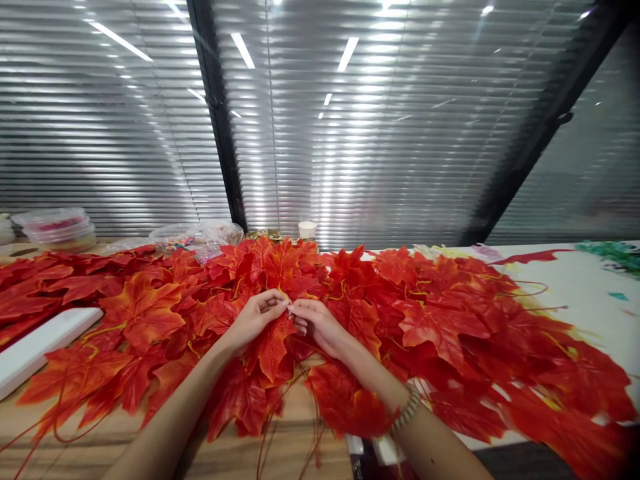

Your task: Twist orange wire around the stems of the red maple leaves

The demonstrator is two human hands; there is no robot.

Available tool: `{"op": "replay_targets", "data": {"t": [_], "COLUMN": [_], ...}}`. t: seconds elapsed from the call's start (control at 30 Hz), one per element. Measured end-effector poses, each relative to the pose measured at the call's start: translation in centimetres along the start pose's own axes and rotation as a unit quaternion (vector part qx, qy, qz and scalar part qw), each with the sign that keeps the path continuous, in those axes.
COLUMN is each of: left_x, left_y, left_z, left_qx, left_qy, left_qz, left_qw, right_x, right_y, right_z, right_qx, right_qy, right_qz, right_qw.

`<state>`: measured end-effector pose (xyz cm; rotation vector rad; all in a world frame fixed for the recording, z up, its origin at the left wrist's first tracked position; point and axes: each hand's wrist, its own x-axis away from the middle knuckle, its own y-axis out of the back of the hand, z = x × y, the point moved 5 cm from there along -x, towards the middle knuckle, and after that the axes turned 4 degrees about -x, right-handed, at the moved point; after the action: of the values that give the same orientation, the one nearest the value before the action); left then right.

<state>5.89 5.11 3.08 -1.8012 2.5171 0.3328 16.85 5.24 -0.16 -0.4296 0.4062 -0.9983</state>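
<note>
My left hand (256, 319) and my right hand (320, 325) meet above the pile of red artificial maple leaves (440, 327), fingertips almost touching. The left thumb and forefinger are pinched at the top of one artificial maple leaf (273, 348), which hangs below them. My right hand is closed in a pinch at the same spot. Whatever lies between its fingertips is too small and hidden to make out. Thin red cords (316, 420) trail down below the hands, over the wooden table (235, 460).
At left lies a long white box-like object (45, 343). Behind the leaves stand clear plastic tubs (57, 230), a tub with colourful beads (177, 240) and a paper cup (307, 230). Green scraps (613, 255) lie on the white surface (590, 293) at right. Window blinds (380, 140) rise behind.
</note>
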Motion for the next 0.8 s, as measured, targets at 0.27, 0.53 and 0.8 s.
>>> {"op": "replay_targets", "data": {"t": [0.27,0.53,0.8], "left_x": [-0.02,-0.02,0.14], "left_y": [0.08,-0.43,-0.67], "left_z": [0.17,0.49,0.72], "left_qx": [-0.001,0.031,0.056], "left_qy": [0.001,-0.003,0.03], "left_qz": [-0.003,-0.013,-0.019], "left_qw": [1.0,0.999,0.998], "right_x": [-0.03,-0.22,0.12], "right_y": [-0.06,0.43,-0.11], "right_z": [0.02,0.25,0.46], "right_qx": [0.004,0.011,0.008], "right_qy": [-0.003,0.007,-0.004], "right_qz": [-0.011,-0.034,-0.041], "right_qw": [1.0,0.999,0.999]}}
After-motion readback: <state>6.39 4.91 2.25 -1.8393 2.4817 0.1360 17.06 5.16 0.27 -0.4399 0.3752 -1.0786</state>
